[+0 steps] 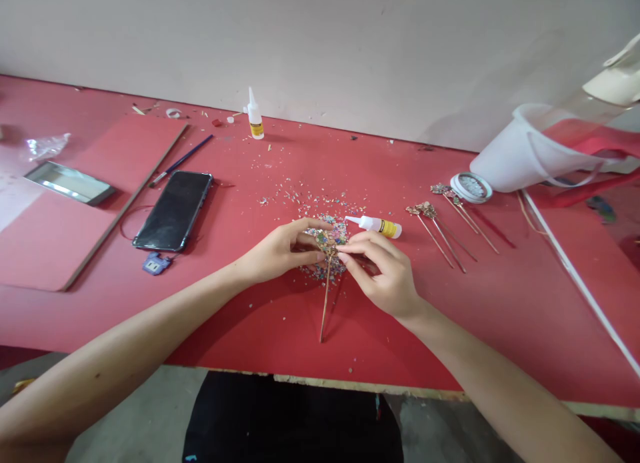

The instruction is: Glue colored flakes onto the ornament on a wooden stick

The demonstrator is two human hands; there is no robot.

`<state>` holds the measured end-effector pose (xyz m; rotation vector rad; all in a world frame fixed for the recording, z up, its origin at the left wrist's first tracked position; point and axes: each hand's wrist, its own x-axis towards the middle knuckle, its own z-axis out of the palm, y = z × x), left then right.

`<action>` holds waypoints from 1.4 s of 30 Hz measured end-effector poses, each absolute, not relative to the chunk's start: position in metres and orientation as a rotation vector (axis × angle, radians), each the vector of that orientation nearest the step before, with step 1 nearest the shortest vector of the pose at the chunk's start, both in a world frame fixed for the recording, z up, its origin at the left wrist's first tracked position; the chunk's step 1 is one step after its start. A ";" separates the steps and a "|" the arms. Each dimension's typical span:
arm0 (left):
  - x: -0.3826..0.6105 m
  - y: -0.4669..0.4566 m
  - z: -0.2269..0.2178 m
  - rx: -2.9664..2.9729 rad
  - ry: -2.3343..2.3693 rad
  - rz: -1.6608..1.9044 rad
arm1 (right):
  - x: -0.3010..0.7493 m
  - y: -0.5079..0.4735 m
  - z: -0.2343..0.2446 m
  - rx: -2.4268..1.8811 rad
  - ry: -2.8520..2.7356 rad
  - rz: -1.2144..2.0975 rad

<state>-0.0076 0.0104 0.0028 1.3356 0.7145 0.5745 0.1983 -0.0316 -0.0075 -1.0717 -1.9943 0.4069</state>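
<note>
My left hand (281, 252) and my right hand (383, 271) meet over a pile of small coloured chips (330, 243) on the red table (280, 316). Both pinch the decorated head of a thin metal hairpin (326, 296), whose stem points down toward me. A small glue bottle with a yellow label (376, 226) lies just beyond my right fingers.
Several finished hairpins (447, 223) lie to the right, near a round tin (471, 187) and a tipped white bucket (525, 153). A black phone (174, 210), a brush (180, 161) and a red board (75, 210) sit left. Another glue bottle (255, 115) stands by the wall.
</note>
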 end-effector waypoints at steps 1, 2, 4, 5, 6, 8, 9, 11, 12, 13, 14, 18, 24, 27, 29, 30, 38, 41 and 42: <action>-0.008 0.011 0.002 1.337 0.710 0.575 | 0.198 -0.032 -0.007 -1.073 -1.993 0.406; -0.008 0.011 0.002 1.338 0.704 0.575 | 0.198 -0.032 -0.007 -1.074 -1.992 0.407; -0.009 0.011 0.001 1.335 0.693 0.577 | 0.198 -0.032 -0.007 -1.074 -1.995 0.410; -0.009 0.011 0.001 1.334 0.690 0.577 | 0.198 -0.032 -0.007 -1.074 -1.997 0.411; -0.009 0.011 0.000 1.334 0.690 0.577 | 0.198 -0.032 -0.007 -1.074 -1.998 0.413; -0.009 0.011 0.001 1.336 0.695 0.579 | 0.198 -0.032 -0.008 -1.073 -1.995 0.411; -0.008 0.011 0.001 1.335 0.697 0.578 | 0.198 -0.032 -0.008 -1.074 -1.994 0.410; -0.008 0.011 0.001 1.331 0.697 0.576 | 0.199 -0.031 -0.008 -1.081 -1.993 0.412; -0.008 0.011 0.001 1.328 0.695 0.576 | 0.199 -0.031 -0.008 -1.085 -1.993 0.413; -0.008 0.011 0.001 1.326 0.694 0.576 | 0.199 -0.031 -0.008 -1.088 -1.994 0.414; -0.008 0.011 0.001 1.327 0.695 0.577 | 0.199 -0.031 -0.007 -1.090 -1.993 0.414; -0.008 0.011 0.001 1.347 0.696 0.580 | 0.199 -0.032 -0.006 -1.085 -1.994 0.399; -0.009 0.012 0.001 1.351 0.693 0.574 | 0.198 -0.032 -0.006 -1.088 -1.997 0.418; -0.009 0.012 0.001 1.347 0.691 0.575 | 0.198 -0.032 -0.006 -1.080 -1.997 0.406; -0.009 0.012 0.001 1.351 0.689 0.574 | 0.199 -0.032 -0.006 -1.077 -2.000 0.402; -0.009 0.012 0.001 1.354 0.688 0.575 | 0.199 -0.032 -0.006 -1.077 -2.003 0.403; -0.010 0.012 0.000 1.361 0.686 0.572 | 0.199 -0.032 -0.007 -1.093 -2.009 0.393; -0.011 0.012 0.000 1.362 0.688 0.573 | 0.199 -0.032 -0.007 -1.089 -2.006 0.382; -0.011 0.012 0.000 1.364 0.692 0.572 | 0.199 -0.032 -0.006 -1.085 -2.005 0.377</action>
